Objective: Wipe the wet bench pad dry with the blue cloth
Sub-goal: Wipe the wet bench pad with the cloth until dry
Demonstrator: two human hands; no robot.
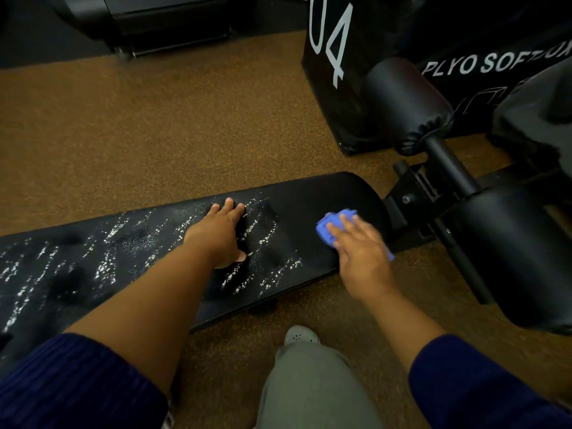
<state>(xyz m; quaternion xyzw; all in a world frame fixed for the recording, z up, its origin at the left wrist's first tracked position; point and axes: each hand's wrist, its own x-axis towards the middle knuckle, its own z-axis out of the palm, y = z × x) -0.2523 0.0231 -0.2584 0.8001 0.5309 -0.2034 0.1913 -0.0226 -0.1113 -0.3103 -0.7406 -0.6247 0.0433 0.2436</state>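
The right hand [360, 246] presses the cloth [332, 224] flat, fingers straight; the left hand [216, 233], open, braces the wet pad [123, 243]. The small cloth, probably soaking, may only smear droplets.

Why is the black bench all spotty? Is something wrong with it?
The pad is wet: white droplets streak it from the left end to the middle. The right end, where the right hand presses the cloth, looks dry.

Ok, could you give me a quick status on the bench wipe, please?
Right hand flat on blue cloth at pad's dry end. Left hand braced on bench pad. Droplets cover the rest. Nothing blocking.
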